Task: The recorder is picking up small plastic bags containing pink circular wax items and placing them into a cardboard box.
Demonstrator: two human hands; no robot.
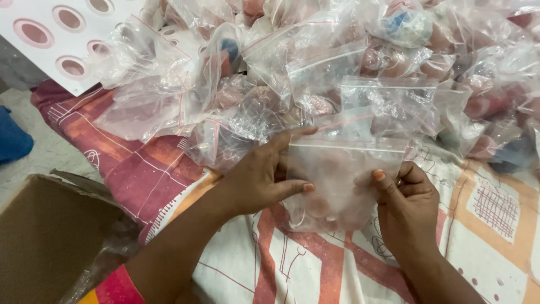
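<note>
A small clear zip-top plastic bag [337, 180] with pinkish rounded items inside is held upright between both hands over a patterned cloth. My left hand [259, 177] grips its left side, thumb in front and fingers along the top edge. My right hand [406, 205] pinches its right edge with the thumb on the front. Behind the bag lies a large heap of similar filled clear bags [315, 73] with red zip strips.
A patterned red, orange and white cloth [495, 225] covers the surface. An open brown cardboard box [45, 236] stands at the lower left. A white sheet with pink-rimmed round holes [50, 34] lies at the top left. A blue item [11, 138] shows at the left edge.
</note>
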